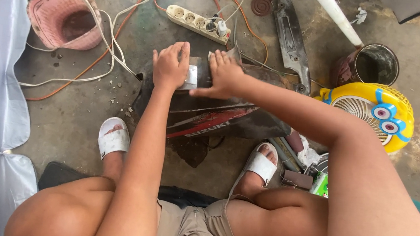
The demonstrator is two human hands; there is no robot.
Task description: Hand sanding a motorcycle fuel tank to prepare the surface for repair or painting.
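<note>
While two hands (pixel 196 71) press one panel (pixel 220 116).

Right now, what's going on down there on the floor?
A person sits low over a concrete floor, both hands pressed on a dark motorcycle fairing panel with red markings. The left hand rests on a small pale block at the panel's top edge; the right hand lies flat beside it. Nearby are a white power strip, a pink hat, a metal can and a yellow fan.

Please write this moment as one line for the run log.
left hand: presses dark fairing panel | right hand: flat on panel | near: power strip, yellow fan
</note>
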